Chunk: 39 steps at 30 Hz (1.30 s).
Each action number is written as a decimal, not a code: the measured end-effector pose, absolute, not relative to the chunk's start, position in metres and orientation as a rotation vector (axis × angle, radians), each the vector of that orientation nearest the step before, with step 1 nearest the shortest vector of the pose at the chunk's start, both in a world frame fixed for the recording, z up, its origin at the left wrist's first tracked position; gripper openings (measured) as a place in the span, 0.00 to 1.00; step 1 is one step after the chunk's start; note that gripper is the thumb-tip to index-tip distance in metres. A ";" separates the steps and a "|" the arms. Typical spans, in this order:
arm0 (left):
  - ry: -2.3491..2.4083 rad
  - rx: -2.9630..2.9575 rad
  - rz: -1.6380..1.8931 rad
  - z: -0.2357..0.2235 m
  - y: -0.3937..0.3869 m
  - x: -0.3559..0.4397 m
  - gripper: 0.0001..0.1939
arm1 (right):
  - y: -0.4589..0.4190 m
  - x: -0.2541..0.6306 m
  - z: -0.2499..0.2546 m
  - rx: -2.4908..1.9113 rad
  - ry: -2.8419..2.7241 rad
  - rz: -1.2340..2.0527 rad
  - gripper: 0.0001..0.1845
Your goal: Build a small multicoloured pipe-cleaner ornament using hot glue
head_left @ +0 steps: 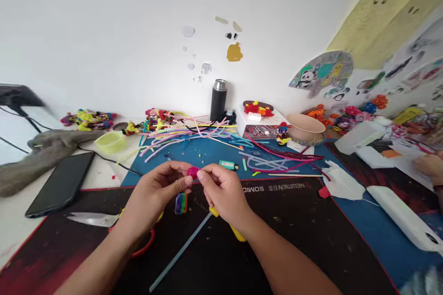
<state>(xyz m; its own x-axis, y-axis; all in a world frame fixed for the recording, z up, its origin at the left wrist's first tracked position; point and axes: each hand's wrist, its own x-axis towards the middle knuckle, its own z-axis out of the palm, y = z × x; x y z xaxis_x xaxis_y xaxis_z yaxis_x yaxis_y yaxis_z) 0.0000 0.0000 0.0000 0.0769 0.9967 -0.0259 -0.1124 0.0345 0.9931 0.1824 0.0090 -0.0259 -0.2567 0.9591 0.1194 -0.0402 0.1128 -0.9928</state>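
Left hand (155, 191) and right hand (223, 189), fingers of both clamped on a small magenta piece (193, 172), striped rainbow piece (181, 203) just below.

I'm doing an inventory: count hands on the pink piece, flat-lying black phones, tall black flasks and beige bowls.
Left hand and right hand on pink piece: 2
Flat-lying black phone: 1
Tall black flask: 1
Beige bowl: 1
Total: 5
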 end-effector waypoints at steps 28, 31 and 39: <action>1.014 0.702 1.408 -0.011 0.022 -0.032 0.22 | 0.005 0.184 -0.020 -1.008 -1.440 1.262 0.16; 1.017 0.662 1.538 -0.007 0.026 -0.040 0.17 | 0.005 0.184 -0.020 -1.012 -1.440 1.268 0.15; 1.028 0.668 1.523 0.005 0.022 -0.035 0.10 | 0.004 0.185 -0.019 -1.003 -1.447 1.285 0.15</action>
<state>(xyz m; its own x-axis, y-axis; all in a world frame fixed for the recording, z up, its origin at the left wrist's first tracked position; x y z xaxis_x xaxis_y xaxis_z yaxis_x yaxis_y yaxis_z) -0.0349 0.0218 0.0048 -0.2141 0.9692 -0.1216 -0.4754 0.0054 0.8798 0.1847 0.0044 -0.0190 -0.2392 0.9638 0.1179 -0.0037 0.1206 -0.9927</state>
